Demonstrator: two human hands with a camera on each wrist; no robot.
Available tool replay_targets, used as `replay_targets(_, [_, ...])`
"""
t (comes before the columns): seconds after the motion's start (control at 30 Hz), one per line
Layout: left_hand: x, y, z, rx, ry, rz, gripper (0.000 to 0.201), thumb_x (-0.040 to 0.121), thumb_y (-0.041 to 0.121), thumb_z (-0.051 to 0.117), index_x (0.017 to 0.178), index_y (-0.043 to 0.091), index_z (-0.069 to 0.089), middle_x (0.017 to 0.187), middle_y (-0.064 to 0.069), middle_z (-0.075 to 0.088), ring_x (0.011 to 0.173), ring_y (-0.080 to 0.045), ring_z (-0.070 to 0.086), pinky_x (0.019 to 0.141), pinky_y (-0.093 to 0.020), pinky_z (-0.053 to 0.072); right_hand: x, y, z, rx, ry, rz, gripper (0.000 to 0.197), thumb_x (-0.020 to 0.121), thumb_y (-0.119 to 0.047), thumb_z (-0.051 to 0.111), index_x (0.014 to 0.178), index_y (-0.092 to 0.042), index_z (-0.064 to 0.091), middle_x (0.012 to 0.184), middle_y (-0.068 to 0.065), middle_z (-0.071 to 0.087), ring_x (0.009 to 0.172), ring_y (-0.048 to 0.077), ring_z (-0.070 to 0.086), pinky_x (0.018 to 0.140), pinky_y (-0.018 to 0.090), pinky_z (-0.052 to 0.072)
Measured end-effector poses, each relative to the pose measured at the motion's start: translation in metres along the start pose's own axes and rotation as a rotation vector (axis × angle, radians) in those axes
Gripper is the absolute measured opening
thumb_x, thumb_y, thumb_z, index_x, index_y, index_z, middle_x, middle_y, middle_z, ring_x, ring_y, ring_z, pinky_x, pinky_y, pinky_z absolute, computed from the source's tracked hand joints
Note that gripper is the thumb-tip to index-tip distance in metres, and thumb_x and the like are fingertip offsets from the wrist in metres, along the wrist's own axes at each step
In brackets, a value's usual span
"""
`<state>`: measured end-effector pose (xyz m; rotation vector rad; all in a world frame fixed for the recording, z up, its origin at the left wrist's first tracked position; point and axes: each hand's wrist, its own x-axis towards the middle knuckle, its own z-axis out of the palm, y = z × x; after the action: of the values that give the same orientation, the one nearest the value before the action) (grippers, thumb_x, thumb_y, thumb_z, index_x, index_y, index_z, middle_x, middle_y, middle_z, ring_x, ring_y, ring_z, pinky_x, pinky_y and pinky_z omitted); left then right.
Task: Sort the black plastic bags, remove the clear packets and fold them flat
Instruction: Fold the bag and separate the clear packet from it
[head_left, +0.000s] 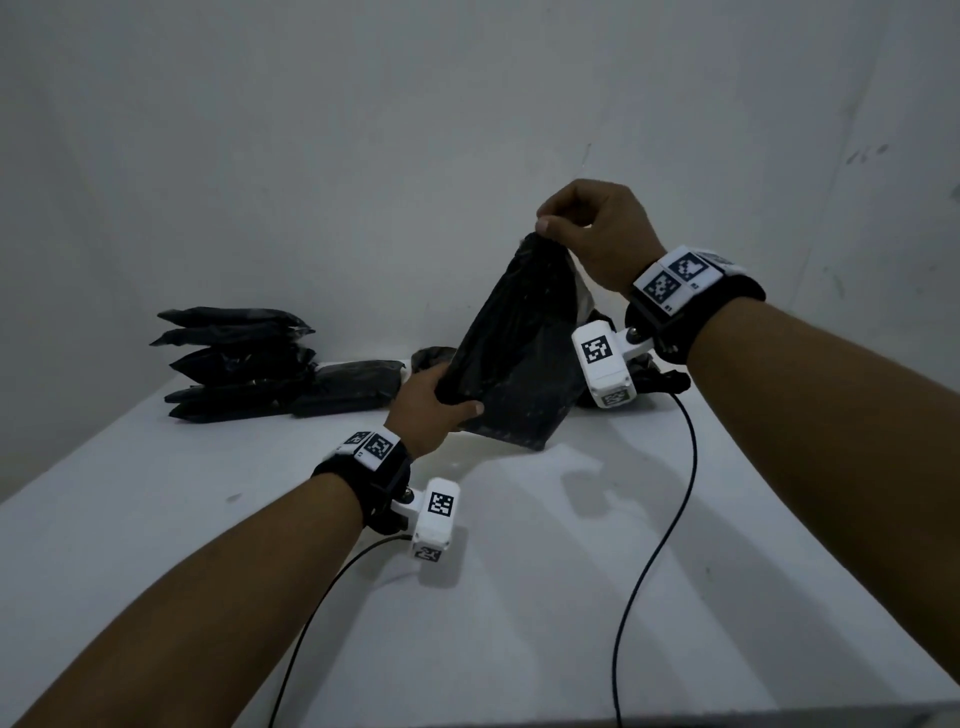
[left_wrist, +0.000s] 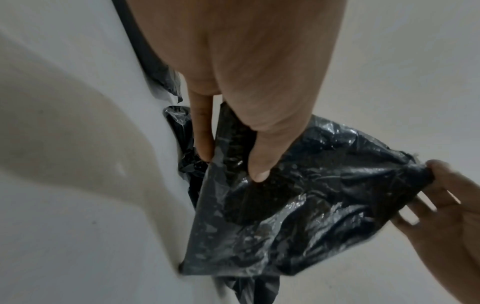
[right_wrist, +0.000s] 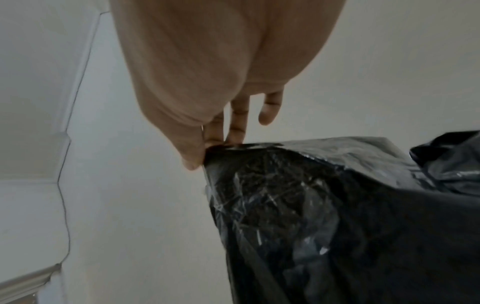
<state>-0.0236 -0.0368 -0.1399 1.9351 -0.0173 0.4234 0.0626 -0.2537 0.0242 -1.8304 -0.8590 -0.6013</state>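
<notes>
Both forearms reach in from below; my left hand (head_left: 434, 402) clamps the low corner of the bag (head_left: 511, 353), thumb on top, just above the desk (head_left: 545, 571). My right hand (head_left: 592, 228) pinches the top edge, holding it raised and stretched between the two grips. I'd keep that tension, shake gently, and feel for any packet inside before folding. Left of the lower grip, folded bags (head_left: 236, 364) sit stacked.
</notes>
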Motion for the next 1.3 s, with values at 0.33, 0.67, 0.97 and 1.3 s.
replay_targets(0.33, [-0.001, -0.013, -0.007, -0.562, 0.059, -0.211, 0.024, 0.089, 0.000, 0.068, 0.111, 0.009, 0.063, 0.109, -0.013, 0.073, 0.095, -0.027, 0.073, 0.083, -0.043, 0.060, -0.055, 0.052, 0.004, 0.345, -0.130, 0.598, 0.076, 0.060, -0.066, 0.083, 0.114, -0.017, 0.060, 0.099, -0.003, 0.064, 0.084, 0.012, 0.066, 0.062, 0.027, 0.046])
replay_targets(0.67, [0.004, -0.006, -0.016, -0.507, 0.116, -0.145, 0.067, 0.075, 0.033, 0.081, 0.132, 0.023, 0.048, 0.129, 0.000, 0.061, 0.110, -0.019, 0.062, 0.087, -0.040, 0.052, -0.101, 0.070, 0.032, 0.088, -0.247, 0.436, 0.027, 0.076, -0.015, 0.086, 0.096, -0.016, 0.068, 0.091, -0.003, 0.069, 0.089, 0.017, 0.067, 0.072, 0.022, 0.049])
replay_targets(0.97, [0.023, 0.089, -0.046, 0.273, 0.510, 0.491, 0.037, 0.081, 0.065, 0.053, 0.091, 0.031, 0.064, 0.119, 0.002, 0.060, 0.117, -0.015, 0.055, 0.102, -0.036, 0.041, -0.096, 0.085, 0.040, -0.351, -0.222, 0.226, 0.020, 0.080, -0.017, 0.076, 0.087, -0.014, 0.058, 0.077, -0.002, 0.057, 0.073, 0.016, 0.052, 0.055, 0.016, 0.031])
replay_targets(1.3, [0.027, 0.084, -0.029, 0.446, 0.299, 0.314, 0.025, 0.075, 0.062, 0.061, 0.062, 0.041, 0.063, 0.108, 0.014, 0.065, 0.106, -0.009, 0.060, 0.100, -0.044, 0.046, -0.099, 0.083, 0.045, -0.413, -0.294, 0.162, 0.030, 0.081, -0.012, 0.073, 0.074, -0.024, 0.046, 0.065, -0.011, 0.050, 0.063, 0.016, 0.052, 0.055, 0.022, 0.033])
